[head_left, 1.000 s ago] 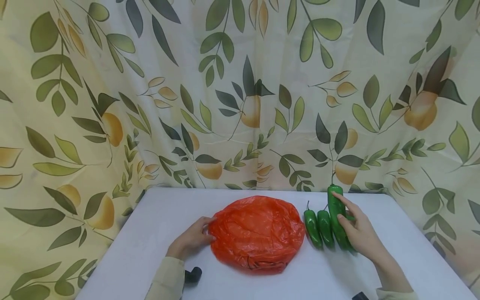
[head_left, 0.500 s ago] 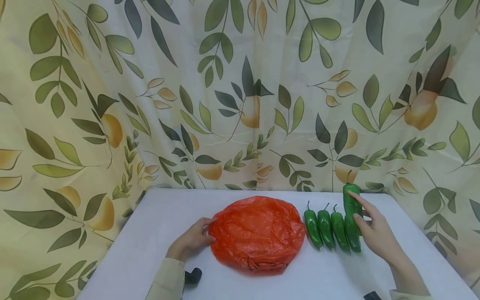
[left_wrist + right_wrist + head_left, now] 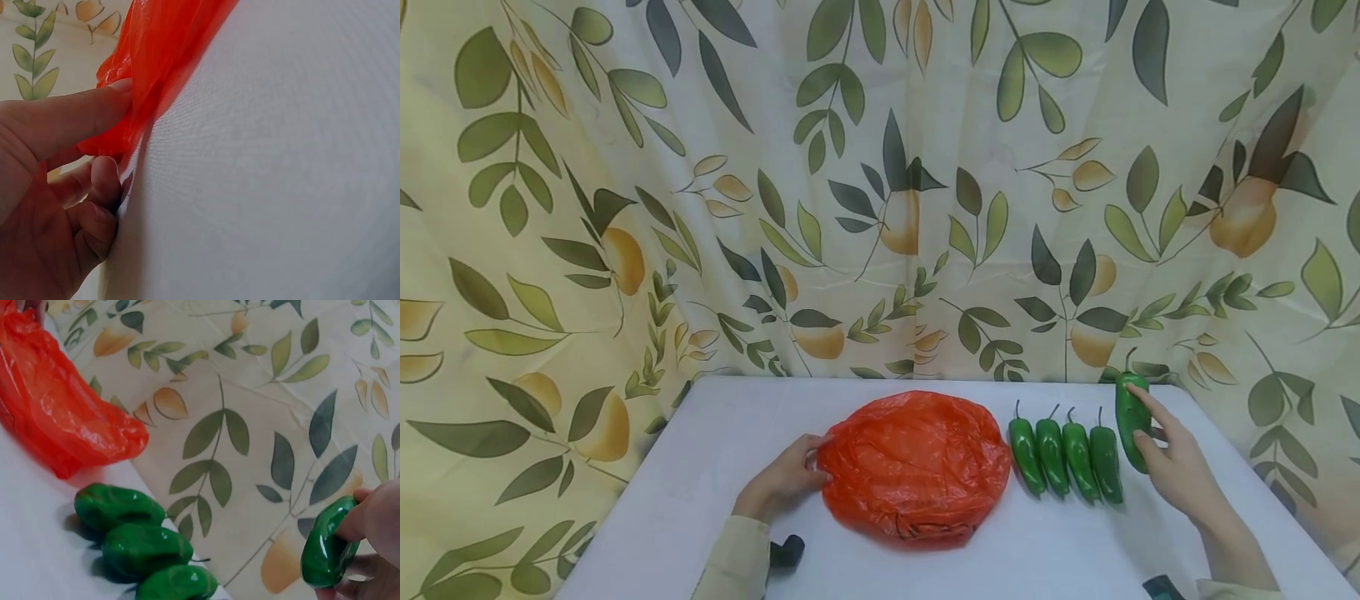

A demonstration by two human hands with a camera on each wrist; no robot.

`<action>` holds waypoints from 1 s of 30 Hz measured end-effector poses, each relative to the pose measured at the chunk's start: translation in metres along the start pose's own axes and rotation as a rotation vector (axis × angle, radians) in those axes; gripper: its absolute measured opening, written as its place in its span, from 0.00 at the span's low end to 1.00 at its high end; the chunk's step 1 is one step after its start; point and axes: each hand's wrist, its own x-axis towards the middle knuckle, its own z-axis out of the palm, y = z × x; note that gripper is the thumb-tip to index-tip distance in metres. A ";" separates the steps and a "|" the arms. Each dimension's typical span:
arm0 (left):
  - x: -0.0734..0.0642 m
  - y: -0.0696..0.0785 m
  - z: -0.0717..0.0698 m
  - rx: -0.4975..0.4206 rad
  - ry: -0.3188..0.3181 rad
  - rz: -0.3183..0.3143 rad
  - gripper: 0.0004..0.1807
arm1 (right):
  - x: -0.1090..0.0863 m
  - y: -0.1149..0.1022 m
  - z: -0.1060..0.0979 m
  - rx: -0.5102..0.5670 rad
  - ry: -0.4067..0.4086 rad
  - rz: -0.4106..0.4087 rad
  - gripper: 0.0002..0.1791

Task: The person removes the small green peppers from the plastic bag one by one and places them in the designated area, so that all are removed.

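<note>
A crumpled red plastic bag (image 3: 917, 467) lies on the white table, and my left hand (image 3: 782, 479) pinches its left edge. The left wrist view shows the thumb (image 3: 94, 115) on the thin red film with the other fingers curled below. My right hand (image 3: 1180, 471) holds a glossy green pepper (image 3: 1131, 425) upright, stem up, between thumb and fingers. In the right wrist view this pepper (image 3: 328, 547) appears against the curtain, apart from the others. Several similar green peppers (image 3: 1078, 460) lie side by side in a row between the bag and my right hand.
A curtain (image 3: 880, 208) printed with leaves and fruit hangs right behind the table's back edge. The white tabletop (image 3: 1037, 554) extends in front of the peppers. A small black object (image 3: 786, 552) is beside my left sleeve.
My right hand has moved right with its pepper, from in front of the row to beyond its right end, uncovering the peppers behind. The left hand and the bag have stayed put.
</note>
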 end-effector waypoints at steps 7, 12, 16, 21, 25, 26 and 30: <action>-0.003 0.001 0.000 -0.010 -0.002 -0.003 0.33 | 0.004 0.018 -0.005 -0.016 -0.062 0.098 0.37; -0.003 0.001 0.000 -0.003 -0.002 0.001 0.33 | 0.005 0.037 -0.007 -0.018 -0.111 0.161 0.37; -0.003 0.002 -0.001 -0.008 -0.006 -0.004 0.33 | 0.003 0.048 -0.010 -0.011 -0.127 0.197 0.38; -0.002 0.002 -0.001 -0.001 -0.003 -0.003 0.33 | 0.003 0.058 -0.011 -0.016 -0.118 0.208 0.38; -0.001 0.002 -0.002 0.014 0.000 -0.003 0.34 | 0.005 0.067 -0.007 -0.025 -0.149 0.222 0.38; -0.001 0.002 -0.002 0.018 -0.001 0.002 0.33 | 0.005 0.069 -0.006 -0.034 -0.156 0.223 0.38; -0.002 0.001 -0.001 0.017 -0.007 0.007 0.33 | 0.003 0.078 -0.001 -0.055 -0.171 0.220 0.38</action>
